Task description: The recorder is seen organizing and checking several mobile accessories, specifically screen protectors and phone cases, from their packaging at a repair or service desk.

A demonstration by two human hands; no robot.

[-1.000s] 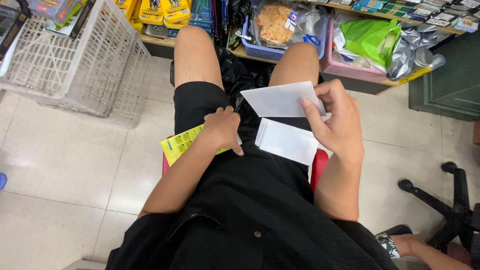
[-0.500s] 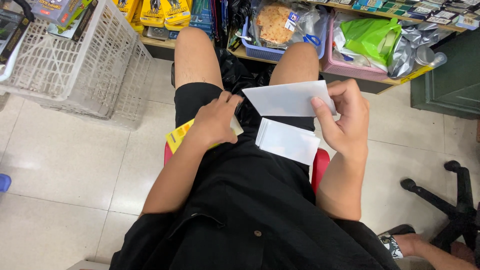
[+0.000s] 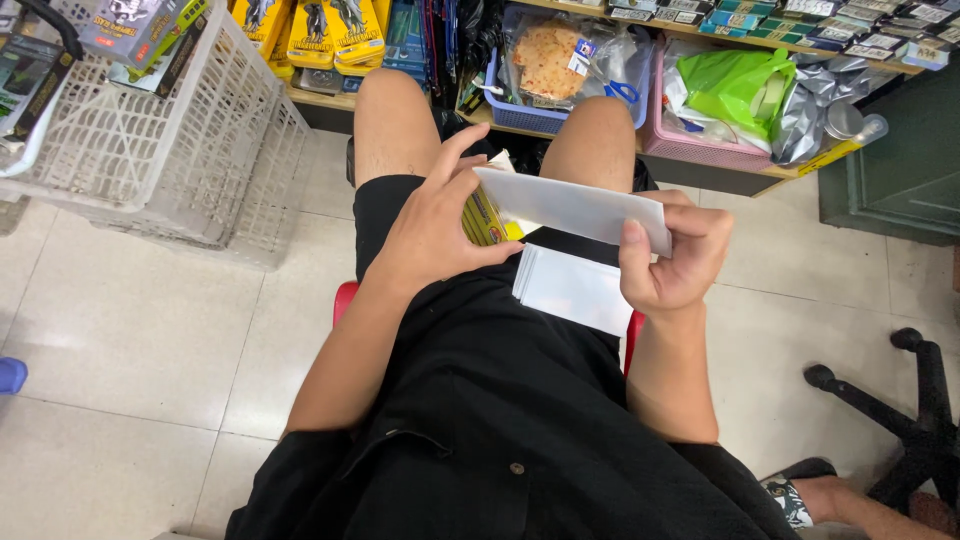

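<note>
Fingers (image 3: 632, 243) pinch one white sleeve (image 3: 570, 207); one stack (image 3: 573, 290) on lap.

Yellow card pack (image 3: 484, 218) edge-up against tilted white sleeve (image 3: 570, 208) — white stack (image 3: 572, 290) flat on lap.

A matt white paper envelope (image 3: 570, 208), a glossy yellow card packet (image 3: 483, 218), black cloth shorts (image 3: 400, 205), white plastic basket (image 3: 150, 150).

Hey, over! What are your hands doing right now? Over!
Left hand slides yellow card at white sleeve. Right hand pinches sleeve's other end. Spare white sleeves on lap. Nothing between.
</note>
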